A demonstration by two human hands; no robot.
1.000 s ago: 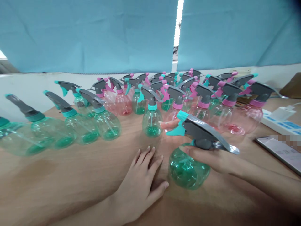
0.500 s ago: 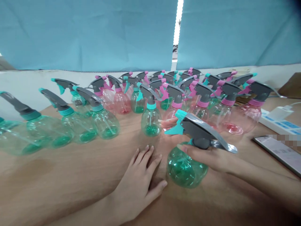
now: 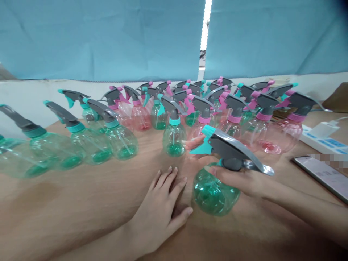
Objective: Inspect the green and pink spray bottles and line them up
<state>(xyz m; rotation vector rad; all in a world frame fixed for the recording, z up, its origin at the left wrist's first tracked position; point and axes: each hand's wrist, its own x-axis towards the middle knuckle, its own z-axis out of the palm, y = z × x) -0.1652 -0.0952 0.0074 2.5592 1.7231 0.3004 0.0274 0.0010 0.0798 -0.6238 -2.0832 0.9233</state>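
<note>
My right hand grips a green spray bottle around its neck, below the grey head with a turquoise nozzle and trigger. The thumb lies across the near side, and the fingers reach out behind, partly hidden by the bottle. The bottle leans slightly, its nozzle pointing left. To its left, my left hand lies flat on the wooden table, fingers spread, holding nothing. Just beyond the hands stands another green spray bottle with a turquoise collar, close to my right fingertips.
A row of green spray bottles stands at the left. Behind and to the right crowd several pink and green ones. A phone and a white power strip lie at the right. A blue curtain hangs behind.
Almost nothing differs. The whole view has shifted very slightly; both hands and the held spray bottle keep their places.
</note>
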